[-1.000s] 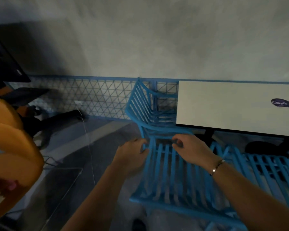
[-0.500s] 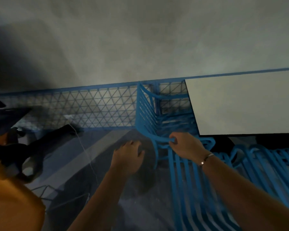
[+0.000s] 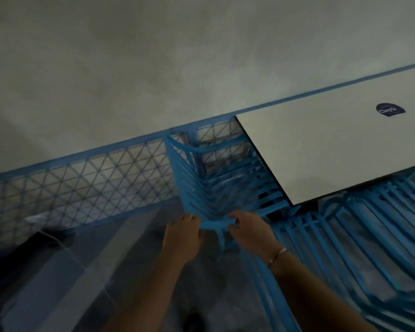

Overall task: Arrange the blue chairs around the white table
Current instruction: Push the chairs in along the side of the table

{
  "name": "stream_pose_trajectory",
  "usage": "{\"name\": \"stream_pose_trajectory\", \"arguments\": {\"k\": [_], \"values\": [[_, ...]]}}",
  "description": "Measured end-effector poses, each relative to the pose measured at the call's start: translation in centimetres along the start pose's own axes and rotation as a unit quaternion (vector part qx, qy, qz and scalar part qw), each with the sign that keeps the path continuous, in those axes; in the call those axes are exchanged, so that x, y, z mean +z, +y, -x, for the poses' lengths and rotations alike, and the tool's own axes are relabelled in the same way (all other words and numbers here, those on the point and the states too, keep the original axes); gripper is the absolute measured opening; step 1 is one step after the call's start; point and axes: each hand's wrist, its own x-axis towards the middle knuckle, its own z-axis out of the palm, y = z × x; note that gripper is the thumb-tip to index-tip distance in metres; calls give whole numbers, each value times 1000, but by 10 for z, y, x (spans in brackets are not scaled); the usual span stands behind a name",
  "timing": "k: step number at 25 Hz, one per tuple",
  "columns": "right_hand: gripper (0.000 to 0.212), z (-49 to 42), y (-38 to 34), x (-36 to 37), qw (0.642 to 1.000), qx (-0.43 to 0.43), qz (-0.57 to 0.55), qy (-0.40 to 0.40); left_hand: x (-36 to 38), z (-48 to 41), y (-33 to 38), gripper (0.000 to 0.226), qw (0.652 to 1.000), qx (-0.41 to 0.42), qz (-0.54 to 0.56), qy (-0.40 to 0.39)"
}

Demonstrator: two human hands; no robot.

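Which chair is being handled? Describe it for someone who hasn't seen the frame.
Find the white table at right, against the mesh railing. At its left end sits a slatted blue chair, seat tucked partly under the tabletop. Unlike the other blue chairs along the table's near edge, it has the left hand and right hand at its near corner.

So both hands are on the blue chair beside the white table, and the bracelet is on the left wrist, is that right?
Not quite: the head view shows the bracelet on the right wrist. The left hand and right hand are indeed on the blue chair beside the white table.
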Motion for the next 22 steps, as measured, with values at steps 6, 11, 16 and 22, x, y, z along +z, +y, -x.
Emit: {"name": "stream_pose_trajectory", "arguments": {"k": [6, 11, 16, 22], "values": [[30, -62, -50, 41, 996, 82, -31, 10, -1, -81, -103, 37, 999, 47, 13, -11], [18, -111, -95, 40, 994, 95, -36, 29, -23, -130, -152, 43, 996, 77, 38, -2], [18, -173, -125, 21, 996, 74, -30, 34, -59, -188, -182, 40, 995, 91, 37, 20], [30, -228, -138, 9, 997, 74, -29, 18, -68, -238, -203, 44, 995, 92, 19, -26]]}}
